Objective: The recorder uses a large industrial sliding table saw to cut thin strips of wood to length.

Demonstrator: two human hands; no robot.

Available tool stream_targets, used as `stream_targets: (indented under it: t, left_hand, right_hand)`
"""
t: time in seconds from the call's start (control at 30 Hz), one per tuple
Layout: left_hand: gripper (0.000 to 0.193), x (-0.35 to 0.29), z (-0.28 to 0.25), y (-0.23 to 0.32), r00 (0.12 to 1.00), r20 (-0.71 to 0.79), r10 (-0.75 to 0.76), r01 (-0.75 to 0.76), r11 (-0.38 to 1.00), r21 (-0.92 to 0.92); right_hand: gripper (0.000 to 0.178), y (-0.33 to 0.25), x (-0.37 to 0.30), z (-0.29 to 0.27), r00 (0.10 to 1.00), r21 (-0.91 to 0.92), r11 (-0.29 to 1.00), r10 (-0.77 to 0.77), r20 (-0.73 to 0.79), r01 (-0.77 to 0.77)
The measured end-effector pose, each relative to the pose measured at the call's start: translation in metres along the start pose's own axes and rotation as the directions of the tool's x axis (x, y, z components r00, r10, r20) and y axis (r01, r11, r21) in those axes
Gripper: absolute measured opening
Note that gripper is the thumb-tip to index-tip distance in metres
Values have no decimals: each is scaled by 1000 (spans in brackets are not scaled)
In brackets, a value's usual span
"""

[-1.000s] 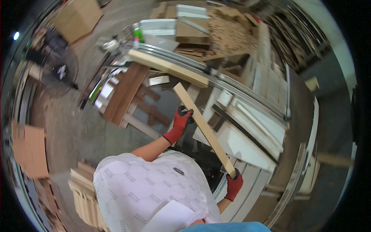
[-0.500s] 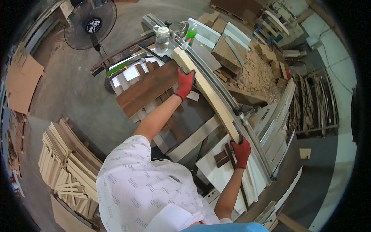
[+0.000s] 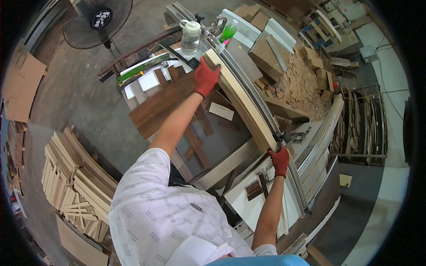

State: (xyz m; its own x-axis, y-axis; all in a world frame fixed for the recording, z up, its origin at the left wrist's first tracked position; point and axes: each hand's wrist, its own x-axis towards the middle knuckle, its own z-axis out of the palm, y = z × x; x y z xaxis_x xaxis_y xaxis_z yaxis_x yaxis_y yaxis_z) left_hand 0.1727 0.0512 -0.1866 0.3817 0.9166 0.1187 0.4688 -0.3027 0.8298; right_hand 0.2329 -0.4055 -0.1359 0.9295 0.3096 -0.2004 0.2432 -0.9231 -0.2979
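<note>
A long pale wooden strip [image 3: 243, 98] spans between my gloved hands, lying slantwise alongside the metal rail [image 3: 249, 80]. At its far end, my left hand [image 3: 207, 77] in a red glove is closed on the edge. My right hand [image 3: 279, 160], gloved in red with dark fingertips, grips the near end. Several layers show along the strip's side, and I cannot tell whether they are one piece or a stack. Beneath my left arm lies a wide dark brown board [image 3: 164, 104]. A small white block [image 3: 221, 111] rests under the strip's left side.
Beyond my left hand stand a clear water jug [image 3: 190, 40] and a green bottle [image 3: 229, 30]. A handsaw [image 3: 144, 68] lies near the brown board. Stacked pale strips [image 3: 77, 186] are at left, a fan [image 3: 100, 20] at far left. Wood scraps [image 3: 288, 91] heap beyond the rail.
The strip has tilted so that more of its layered side shows. My left hand has shifted along its far end, and my right hand has moved slightly farther away; both keep hold.
</note>
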Motion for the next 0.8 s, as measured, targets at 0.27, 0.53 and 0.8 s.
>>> stream_targets:
  t: [0.27,0.53,0.8]
  left_hand:
    - [72,81,51,-78,945,-214,247,-298,920,-253]
    - [43,100,76,-72,935,-135,327,-354,864,-358]
    - [27,92,72,-34,924,-197,327,-359,573,-737]
  right_hand:
    - [64,-2,-8,23,991,91,993,-66,-119,77]
    - [51,23,-21,67,956,790,613,236,-177,-5]
    - [33,19,8,113,863,983,26,476,-172,181]
